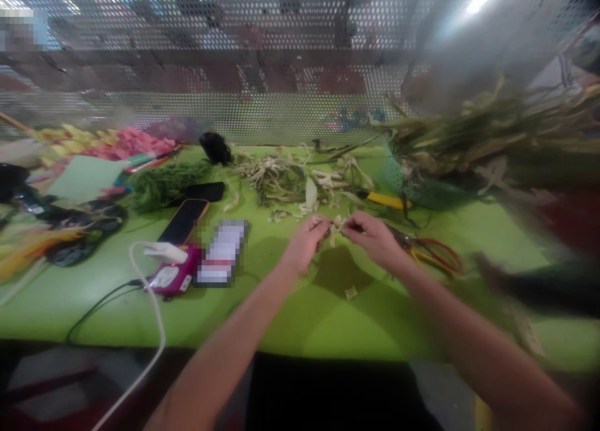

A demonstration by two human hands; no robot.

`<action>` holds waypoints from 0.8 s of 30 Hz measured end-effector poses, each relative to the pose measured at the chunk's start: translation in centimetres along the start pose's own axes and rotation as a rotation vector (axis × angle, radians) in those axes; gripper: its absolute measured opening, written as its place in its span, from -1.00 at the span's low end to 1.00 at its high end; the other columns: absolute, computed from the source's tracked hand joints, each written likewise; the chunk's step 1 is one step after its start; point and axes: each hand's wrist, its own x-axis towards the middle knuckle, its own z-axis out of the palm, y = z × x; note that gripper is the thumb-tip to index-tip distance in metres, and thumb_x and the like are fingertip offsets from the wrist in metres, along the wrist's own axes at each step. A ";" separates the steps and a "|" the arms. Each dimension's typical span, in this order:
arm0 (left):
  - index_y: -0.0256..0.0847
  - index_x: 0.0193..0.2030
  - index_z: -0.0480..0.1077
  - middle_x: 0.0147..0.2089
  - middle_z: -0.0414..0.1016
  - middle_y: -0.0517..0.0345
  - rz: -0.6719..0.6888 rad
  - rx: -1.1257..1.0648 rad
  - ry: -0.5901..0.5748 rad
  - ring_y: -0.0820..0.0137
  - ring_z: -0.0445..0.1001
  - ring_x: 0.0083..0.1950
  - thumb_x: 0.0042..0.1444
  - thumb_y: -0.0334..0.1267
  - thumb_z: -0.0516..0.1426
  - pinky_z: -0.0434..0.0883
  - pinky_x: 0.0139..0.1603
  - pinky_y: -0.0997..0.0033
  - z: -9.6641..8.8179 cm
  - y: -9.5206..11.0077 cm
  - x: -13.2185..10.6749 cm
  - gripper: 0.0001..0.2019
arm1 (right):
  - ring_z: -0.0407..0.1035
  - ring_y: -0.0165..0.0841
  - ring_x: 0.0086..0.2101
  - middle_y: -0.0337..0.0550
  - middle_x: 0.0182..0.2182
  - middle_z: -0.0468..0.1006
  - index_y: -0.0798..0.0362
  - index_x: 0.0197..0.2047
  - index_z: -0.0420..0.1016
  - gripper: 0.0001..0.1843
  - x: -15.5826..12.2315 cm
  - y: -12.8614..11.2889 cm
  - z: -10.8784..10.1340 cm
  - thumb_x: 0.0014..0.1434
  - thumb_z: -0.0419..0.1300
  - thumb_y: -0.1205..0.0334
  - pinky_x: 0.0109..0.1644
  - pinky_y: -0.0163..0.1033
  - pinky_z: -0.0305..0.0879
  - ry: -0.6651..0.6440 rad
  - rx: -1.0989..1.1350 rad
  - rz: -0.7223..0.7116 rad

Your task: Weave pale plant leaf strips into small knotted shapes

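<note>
Close together above the green table, both my hands work on a small pale dried husk piece (pixel 334 230). The fingertips of my left hand (pixel 304 242) pinch it from the left. On the other side, my right hand (pixel 370 232) has its thumb and fingers pressed together at the piece's edge. A pair of scissors (pixel 435 256) with red-orange and yellow handles lies just right of my right hand, its blades partly hidden. Behind the hands are a pale leaf (pixel 310 195) and a heap of dried stalks (pixel 276 175). A small husk scrap (pixel 351 292) lies in front.
A green basket (pixel 398 175) with long dried leaves stands at right, near a yellow-handled tool (pixel 389 200). Phones (pixel 185 220), a purple power box (pixel 175 278) and a white cable (pixel 157 312) lie left. Green fibres (pixel 164 182) are behind; a perforated metal panel (pixel 281 115) backs the table.
</note>
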 end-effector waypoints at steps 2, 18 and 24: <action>-0.22 -0.34 0.38 -0.56 0.13 0.30 -0.014 -0.016 -0.008 0.57 0.02 -0.57 0.12 -0.02 0.19 -0.07 -0.54 0.43 0.0 0.0 0.0 -0.72 | 0.24 -0.41 -0.41 -0.27 -0.48 0.36 0.05 -0.43 0.34 -0.84 0.0 0.2 -0.3 0.17 0.17 0.23 -0.31 -0.29 0.13 0.006 -0.048 -0.026; -0.25 -0.31 0.36 -0.52 0.21 0.28 -0.071 -0.077 -0.076 0.60 0.08 -0.56 0.12 -0.05 0.20 0.00 -0.54 0.49 -0.3 0.5 -0.4 -0.73 | 0.25 -0.39 -0.39 -0.24 -0.42 0.36 0.04 -0.40 0.32 -0.86 -0.1 0.0 -0.8 0.21 0.15 0.28 -0.32 -0.29 0.11 0.047 -0.191 -0.133; -0.27 -0.25 0.40 -0.42 0.34 0.19 -0.091 -0.070 -0.126 0.60 0.17 -0.52 0.11 -0.09 0.20 0.03 -0.53 0.52 -0.4 0.6 -0.3 -0.74 | 0.30 -0.35 -0.37 -0.20 -0.40 0.40 0.03 -0.35 0.38 -0.90 0.0 0.1 -0.8 0.22 0.15 0.28 -0.30 -0.26 0.19 0.120 -0.194 -0.173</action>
